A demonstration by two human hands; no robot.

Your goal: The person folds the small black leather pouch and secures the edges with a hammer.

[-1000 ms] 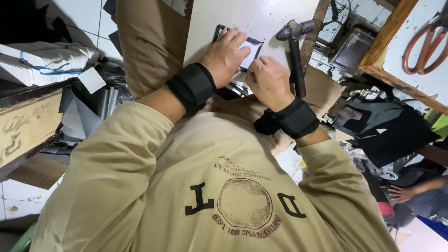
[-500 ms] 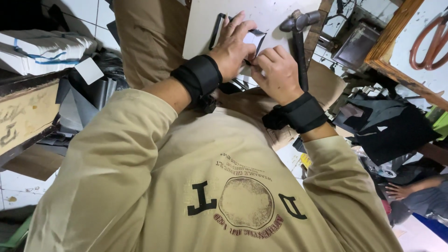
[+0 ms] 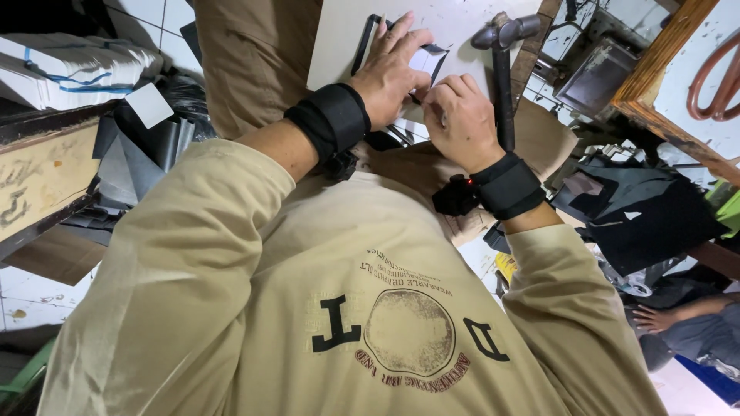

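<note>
A pale board (image 3: 339, 38) rests on my lap. On it lies a small white piece with a dark edge (image 3: 428, 58). My left hand (image 3: 389, 69) presses flat on that piece, fingers spread, next to a thin black strip (image 3: 364, 42). My right hand (image 3: 461, 115) is curled against the piece's near edge; whatever its fingers pinch is hidden. A hammer (image 3: 502, 73) lies just right of my right hand, its metal head pointing away from me. Both wrists wear black bands.
White bundles (image 3: 69, 69) and grey sheets (image 3: 142, 154) are stacked on a dark wooden shelf (image 3: 46, 177) at left. At right are a wooden frame (image 3: 655, 85), dark fabric (image 3: 647, 219) and another person's hand (image 3: 655, 317).
My two hands have drawn closer together over the white piece. The left hand has spread flatter on it. The view has tilted slightly.
</note>
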